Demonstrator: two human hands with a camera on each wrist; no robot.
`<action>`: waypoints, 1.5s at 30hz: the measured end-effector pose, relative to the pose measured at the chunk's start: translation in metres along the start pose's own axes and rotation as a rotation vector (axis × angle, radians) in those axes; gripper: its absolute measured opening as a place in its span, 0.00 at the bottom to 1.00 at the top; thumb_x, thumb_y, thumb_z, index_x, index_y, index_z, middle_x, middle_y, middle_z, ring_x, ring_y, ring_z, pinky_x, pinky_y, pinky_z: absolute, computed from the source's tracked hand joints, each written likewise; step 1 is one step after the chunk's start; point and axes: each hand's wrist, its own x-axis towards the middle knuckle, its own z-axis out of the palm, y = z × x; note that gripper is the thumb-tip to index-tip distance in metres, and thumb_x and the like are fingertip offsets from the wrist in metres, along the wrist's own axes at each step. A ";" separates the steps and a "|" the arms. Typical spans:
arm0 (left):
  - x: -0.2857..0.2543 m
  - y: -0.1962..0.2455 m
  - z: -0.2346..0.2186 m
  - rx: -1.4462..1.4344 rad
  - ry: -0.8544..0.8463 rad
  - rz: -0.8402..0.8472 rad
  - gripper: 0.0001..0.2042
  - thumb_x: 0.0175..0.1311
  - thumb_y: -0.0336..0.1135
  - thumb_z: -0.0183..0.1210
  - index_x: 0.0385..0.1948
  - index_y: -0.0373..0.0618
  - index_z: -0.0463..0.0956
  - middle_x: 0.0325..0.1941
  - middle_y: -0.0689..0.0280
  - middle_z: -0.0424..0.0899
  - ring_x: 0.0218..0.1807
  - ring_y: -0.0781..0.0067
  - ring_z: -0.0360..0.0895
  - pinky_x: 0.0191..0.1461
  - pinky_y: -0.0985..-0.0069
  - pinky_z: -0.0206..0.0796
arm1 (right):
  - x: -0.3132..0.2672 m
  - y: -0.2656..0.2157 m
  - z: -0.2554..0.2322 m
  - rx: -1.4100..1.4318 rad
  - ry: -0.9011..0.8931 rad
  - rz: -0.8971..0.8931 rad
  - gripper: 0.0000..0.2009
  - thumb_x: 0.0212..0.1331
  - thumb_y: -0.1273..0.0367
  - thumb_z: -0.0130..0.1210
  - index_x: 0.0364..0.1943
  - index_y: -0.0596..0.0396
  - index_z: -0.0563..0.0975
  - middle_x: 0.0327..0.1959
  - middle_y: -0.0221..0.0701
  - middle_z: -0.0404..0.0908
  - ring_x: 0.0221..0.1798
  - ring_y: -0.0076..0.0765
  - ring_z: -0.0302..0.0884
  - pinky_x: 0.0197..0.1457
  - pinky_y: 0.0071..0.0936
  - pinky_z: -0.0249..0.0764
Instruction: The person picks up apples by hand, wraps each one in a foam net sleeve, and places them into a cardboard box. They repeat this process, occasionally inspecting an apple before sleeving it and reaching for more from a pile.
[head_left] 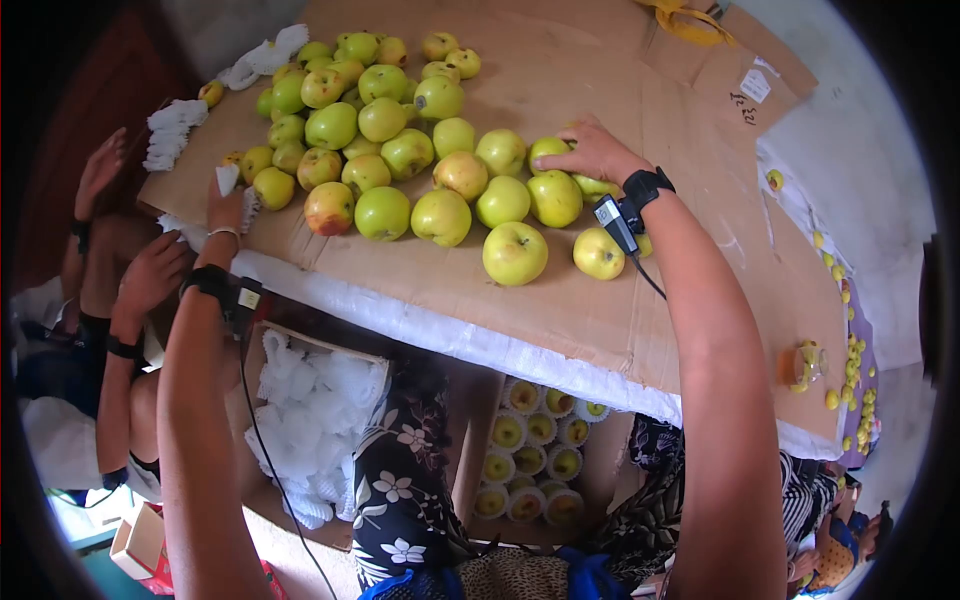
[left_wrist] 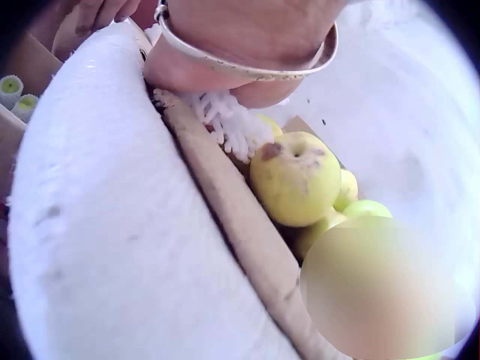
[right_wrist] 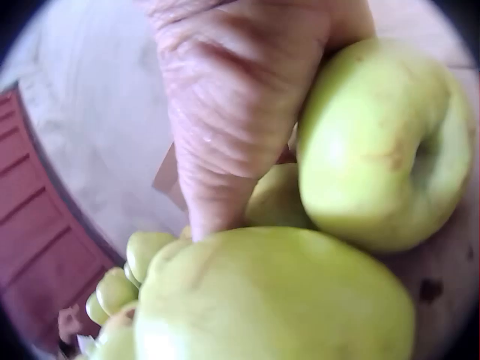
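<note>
Green-yellow apples (head_left: 383, 120), some with brown spots, lie heaped on the cardboard-covered table. At the heap's right side my right hand (head_left: 597, 152) grips an apple (head_left: 547, 151), thumb on its near side and fingers behind. In the right wrist view the thumb (right_wrist: 217, 150) reaches down behind a large apple (right_wrist: 277, 292), with another apple (right_wrist: 382, 146) beside the hand. My left hand (head_left: 226, 207) is at the table's left edge and holds a white foam net (head_left: 228, 178). In the left wrist view this foam net (left_wrist: 229, 124) shows below the bangled wrist, near a blemished apple (left_wrist: 296, 178).
Below the table stand a box of white foam nets (head_left: 310, 420) and a carton (head_left: 468, 450) of netted apples. Stacked foam nets (head_left: 175, 130) lie at the table's left corner. Another person's hand (head_left: 155, 270) is at the left. A jar (head_left: 803, 366) stands at the right edge.
</note>
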 end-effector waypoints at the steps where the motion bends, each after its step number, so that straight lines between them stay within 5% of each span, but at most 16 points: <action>1: -0.005 0.003 0.000 0.083 0.023 0.066 0.25 0.55 0.32 0.54 0.58 0.44 0.62 0.52 0.56 0.74 0.55 0.62 0.71 0.56 0.73 0.61 | -0.005 -0.002 -0.002 -0.015 -0.014 -0.003 0.37 0.37 0.41 0.58 0.50 0.53 0.75 0.57 0.48 0.61 0.64 0.49 0.53 0.65 0.35 0.55; 5: -0.018 0.026 -0.005 -0.159 -0.115 -0.209 0.24 0.53 0.32 0.55 0.55 0.43 0.65 0.49 0.57 0.77 0.50 0.61 0.75 0.52 0.70 0.64 | -0.026 -0.005 0.004 0.047 0.027 0.073 0.39 0.38 0.39 0.56 0.52 0.54 0.73 0.58 0.48 0.60 0.64 0.50 0.55 0.65 0.34 0.55; 8: -0.012 0.015 -0.014 0.100 0.032 0.072 0.21 0.53 0.33 0.56 0.52 0.42 0.68 0.44 0.57 0.78 0.46 0.62 0.76 0.50 0.69 0.65 | -0.038 -0.008 0.002 0.051 0.006 0.059 0.41 0.41 0.38 0.54 0.58 0.52 0.67 0.59 0.50 0.59 0.64 0.52 0.56 0.66 0.36 0.55; 11: -0.019 0.024 -0.031 0.156 0.059 0.106 0.20 0.55 0.34 0.56 0.50 0.41 0.68 0.42 0.57 0.78 0.44 0.65 0.76 0.48 0.70 0.65 | -0.061 0.003 -0.006 0.253 0.119 -0.027 0.44 0.40 0.38 0.53 0.60 0.54 0.64 0.61 0.56 0.59 0.66 0.53 0.52 0.66 0.37 0.54; 12: -0.045 0.066 -0.043 0.010 0.039 0.029 0.19 0.55 0.35 0.56 0.49 0.41 0.69 0.39 0.61 0.78 0.40 0.69 0.75 0.45 0.73 0.65 | -0.064 0.016 -0.015 0.296 0.218 -0.087 0.46 0.42 0.40 0.54 0.62 0.57 0.59 0.60 0.55 0.60 0.65 0.52 0.55 0.66 0.37 0.54; 15: -0.110 0.094 -0.062 -0.454 -0.062 -0.027 0.17 0.54 0.33 0.57 0.47 0.42 0.70 0.37 0.68 0.76 0.35 0.77 0.73 0.40 0.80 0.65 | -0.117 0.057 -0.037 0.349 0.171 0.079 0.41 0.49 0.46 0.55 0.62 0.59 0.59 0.63 0.46 0.59 0.66 0.42 0.56 0.66 0.32 0.54; 17: -0.196 0.152 -0.083 -0.596 -0.249 -0.147 0.16 0.54 0.30 0.58 0.46 0.43 0.70 0.34 0.71 0.75 0.33 0.82 0.71 0.37 0.83 0.64 | -0.134 0.089 -0.013 0.493 -0.280 0.044 0.41 0.48 0.52 0.59 0.64 0.58 0.55 0.59 0.42 0.64 0.63 0.37 0.59 0.65 0.28 0.55; 19: -0.254 0.170 -0.094 -0.488 -0.442 -0.106 0.11 0.51 0.29 0.57 0.38 0.43 0.72 0.30 0.73 0.73 0.31 0.83 0.70 0.35 0.82 0.64 | -0.166 0.075 0.010 0.490 -0.025 0.003 0.41 0.40 0.67 0.65 0.62 0.55 0.55 0.52 0.39 0.70 0.57 0.35 0.65 0.61 0.28 0.61; 22: -0.336 0.208 -0.109 -0.618 -0.583 -0.159 0.06 0.48 0.25 0.57 0.29 0.43 0.73 0.27 0.71 0.74 0.30 0.81 0.71 0.40 0.77 0.68 | -0.167 0.073 0.043 0.431 0.305 -0.030 0.35 0.33 0.66 0.66 0.53 0.51 0.63 0.47 0.41 0.73 0.51 0.43 0.71 0.53 0.33 0.69; 25: -0.397 0.231 -0.122 -0.789 -0.733 -0.424 0.15 0.44 0.22 0.59 0.37 0.41 0.71 0.29 0.66 0.76 0.34 0.75 0.75 0.42 0.75 0.69 | -0.186 0.056 0.053 0.471 0.466 0.008 0.35 0.33 0.65 0.67 0.51 0.51 0.64 0.46 0.41 0.73 0.50 0.45 0.72 0.53 0.34 0.69; 28: -0.446 0.238 -0.113 -0.804 -0.736 -0.476 0.24 0.44 0.22 0.62 0.47 0.41 0.68 0.31 0.67 0.76 0.34 0.77 0.75 0.41 0.78 0.68 | -0.232 0.041 0.048 0.584 0.597 -0.025 0.35 0.35 0.65 0.68 0.52 0.53 0.64 0.45 0.37 0.74 0.48 0.41 0.74 0.51 0.31 0.71; 32: -0.485 0.256 -0.099 -0.792 -0.849 -0.451 0.20 0.47 0.24 0.63 0.44 0.41 0.69 0.32 0.71 0.75 0.31 0.82 0.71 0.36 0.83 0.65 | -0.331 -0.009 0.017 1.164 0.562 -0.138 0.29 0.44 0.72 0.63 0.53 0.59 0.64 0.45 0.32 0.72 0.47 0.28 0.72 0.48 0.27 0.73; 35: -0.504 0.271 -0.090 -0.747 -0.832 -0.462 0.14 0.48 0.24 0.62 0.38 0.41 0.72 0.29 0.72 0.75 0.28 0.84 0.71 0.32 0.83 0.64 | -0.408 -0.029 -0.006 1.433 0.525 -0.061 0.26 0.48 0.72 0.59 0.53 0.59 0.64 0.45 0.34 0.73 0.44 0.31 0.74 0.42 0.27 0.75; 37: -0.514 0.279 -0.088 -0.798 -0.846 -0.440 0.13 0.48 0.24 0.62 0.37 0.41 0.72 0.27 0.73 0.75 0.27 0.85 0.70 0.31 0.83 0.63 | -0.448 -0.024 -0.013 1.845 0.502 -0.070 0.24 0.56 0.57 0.50 0.52 0.58 0.67 0.42 0.43 0.75 0.36 0.41 0.78 0.35 0.28 0.76; 40: -0.539 0.276 -0.078 -0.860 -0.934 -0.469 0.11 0.50 0.25 0.61 0.36 0.41 0.74 0.28 0.73 0.76 0.29 0.85 0.71 0.32 0.83 0.63 | -0.501 -0.034 -0.035 2.218 0.409 0.033 0.30 0.57 0.44 0.42 0.51 0.55 0.69 0.43 0.49 0.75 0.36 0.42 0.78 0.32 0.27 0.74; 45: -0.560 0.282 -0.082 -0.846 -1.049 -0.420 0.11 0.51 0.25 0.61 0.37 0.41 0.74 0.32 0.71 0.76 0.31 0.82 0.72 0.35 0.82 0.64 | -0.538 -0.033 -0.022 2.403 0.439 -0.064 0.30 0.57 0.43 0.42 0.50 0.56 0.69 0.46 0.49 0.73 0.32 0.36 0.73 0.32 0.25 0.70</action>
